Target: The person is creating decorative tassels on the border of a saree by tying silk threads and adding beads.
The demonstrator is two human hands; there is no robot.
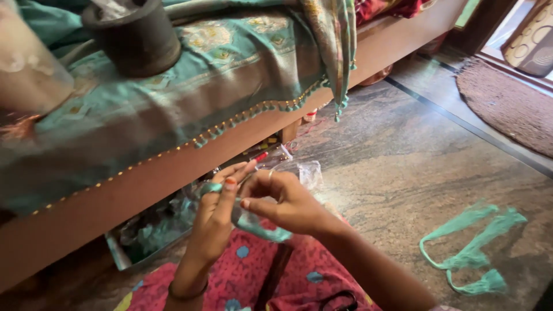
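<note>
My left hand (pixel 216 216) is raised in front of me with teal thread (pixel 211 188) wound around a finger. My right hand (pixel 288 201) is pinched close beside it, holding a strand of the same teal thread (pixel 262 228) that hangs down between the hands. Both hands sit above my lap, which is covered in red cloth with blue dots (pixel 253 276). A teal fabric with a beaded, tasselled edge (pixel 242 115) lies over the wooden bench (pixel 86 213) just beyond my hands.
A dark round pot (pixel 135 37) stands on the fabric. Loose teal thread bundles (pixel 472 247) lie on the stone floor at right. A tray of oddments (pixel 150 230) and clear plastic (pixel 308 173) sit under the bench. A brown mat (pixel 507 103) lies far right. Black scissors handles (pixel 340 300) show at the bottom.
</note>
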